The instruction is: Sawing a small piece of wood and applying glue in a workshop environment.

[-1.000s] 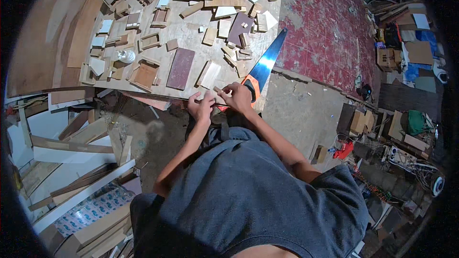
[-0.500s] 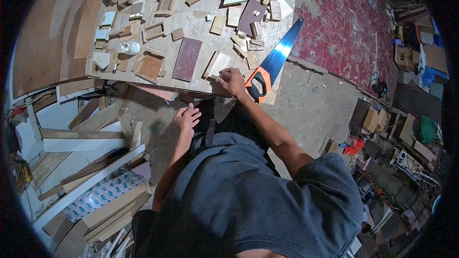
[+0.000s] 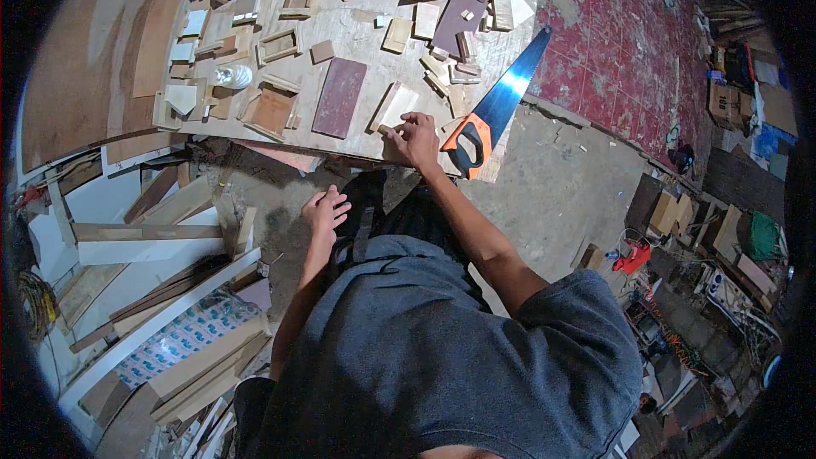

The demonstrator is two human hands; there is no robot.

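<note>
My right hand (image 3: 415, 141) is at the near edge of the worktable (image 3: 353, 38), fingers bent and drawn together. Its fingertips meet the near end of a small pale wooden piece (image 3: 395, 105); whether they pinch anything small is hidden. Just right of this hand lies a handsaw (image 3: 507, 89) with an orange and black handle, its blade pointing away from me. Left of the wooden piece, a flat maroon board (image 3: 340, 98) rests on the table. My left hand (image 3: 325, 211) hangs in the air short of the table edge, open, its fingers apart and nothing in it.
Small open wooden boxes (image 3: 270, 110) and a white spiral bulb (image 3: 234, 76) sit on the table's left. Offcuts and another maroon board (image 3: 459, 24) lie toward the back. Stacked planks (image 3: 153, 238) fill the floor at left; boxes and cables (image 3: 722, 289) clutter the right.
My left hand has drifted slightly left, toward my body. My right hand stays at the near end of the pale wooden piece. The whole view has shifted a little.
</note>
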